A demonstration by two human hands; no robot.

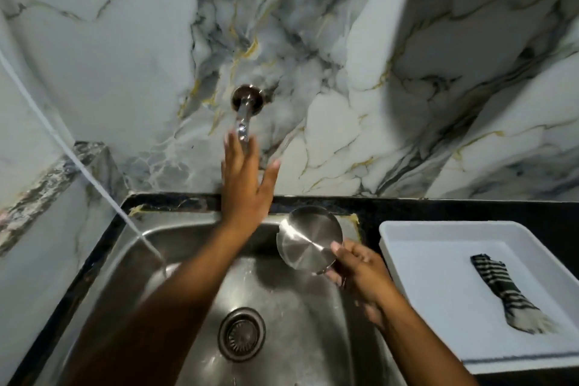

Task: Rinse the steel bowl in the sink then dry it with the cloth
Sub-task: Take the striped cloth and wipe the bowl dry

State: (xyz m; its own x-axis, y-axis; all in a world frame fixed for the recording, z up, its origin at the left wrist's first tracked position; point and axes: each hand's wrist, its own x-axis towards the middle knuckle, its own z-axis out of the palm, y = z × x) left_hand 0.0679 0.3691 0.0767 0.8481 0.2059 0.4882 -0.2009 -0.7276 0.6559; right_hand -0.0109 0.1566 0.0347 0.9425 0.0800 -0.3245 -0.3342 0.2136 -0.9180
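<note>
Steel bowl [308, 238]: brushed silver, faint concentric rings. Sink [282, 307]: grey steel. Cloth [501, 294]: black-and-white stripes, pale fringe. Tray [438, 260]: plain white. Worktop [470, 207]: black. Wall [125, 56]: white marble, grey and gold veining.

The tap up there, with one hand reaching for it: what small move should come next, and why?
Probably close the left hand on the tap and turn it on. The fingers are open right at it, no water shows beneath it, and the right hand holds the steel bowl over the sink, ready to rinse.

no readable text — no labels, no numbers
</note>
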